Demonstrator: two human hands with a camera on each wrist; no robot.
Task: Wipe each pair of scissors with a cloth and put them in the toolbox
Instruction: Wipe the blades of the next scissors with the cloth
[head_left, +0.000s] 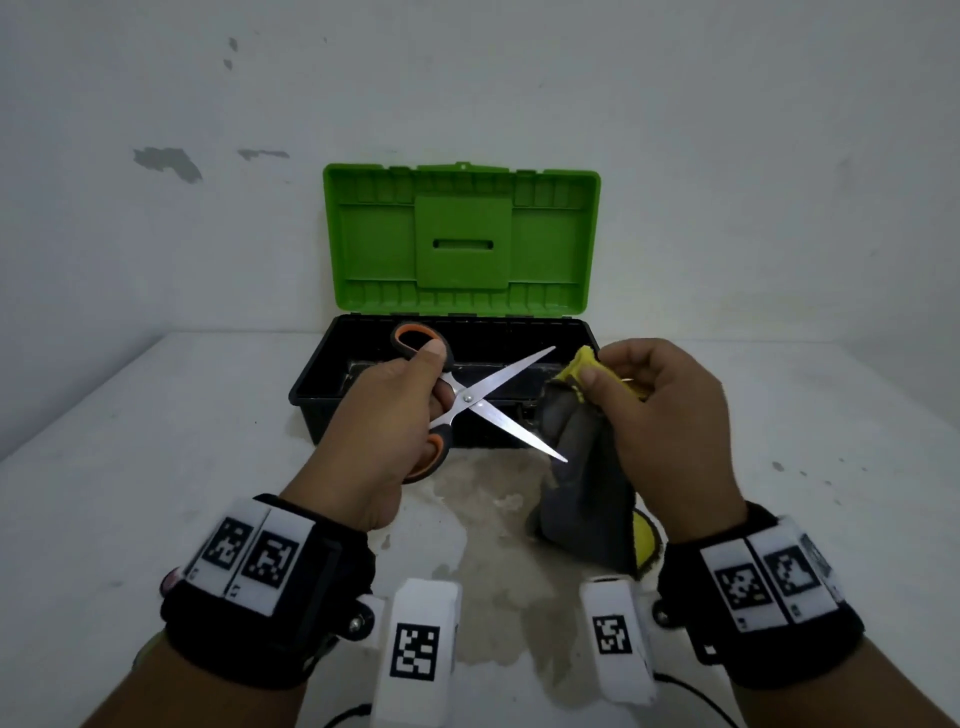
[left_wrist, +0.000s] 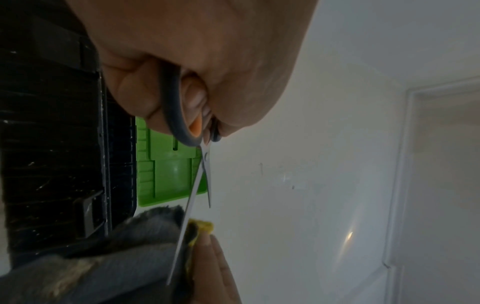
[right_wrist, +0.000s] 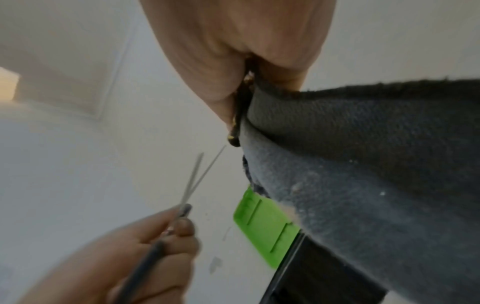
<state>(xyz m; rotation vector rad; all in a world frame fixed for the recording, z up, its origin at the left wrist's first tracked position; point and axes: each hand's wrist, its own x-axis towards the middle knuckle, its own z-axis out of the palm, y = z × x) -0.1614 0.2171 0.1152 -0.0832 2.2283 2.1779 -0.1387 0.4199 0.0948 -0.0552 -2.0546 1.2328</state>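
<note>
gripping open scissors (head_left: 483, 400), left hand (head_left: 384, 415); right hand (head_left: 670, 415) pinches cloth (head_left: 587, 467).

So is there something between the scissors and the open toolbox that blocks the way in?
Nothing visible does. The left hand holds the scissors just before the toolbox, whose lid stands open.

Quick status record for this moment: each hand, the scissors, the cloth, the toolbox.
left hand: grips the scissors by the handles
scissors: orange and grey handles, blades spread open, held above the table
right hand: pinches the cloth at its top edge
cloth: grey with yellow trim, hanging down beside the lower blade tip
toolbox: black base, green lid open and upright
table: white, stained patch in front of the toolbox
</note>
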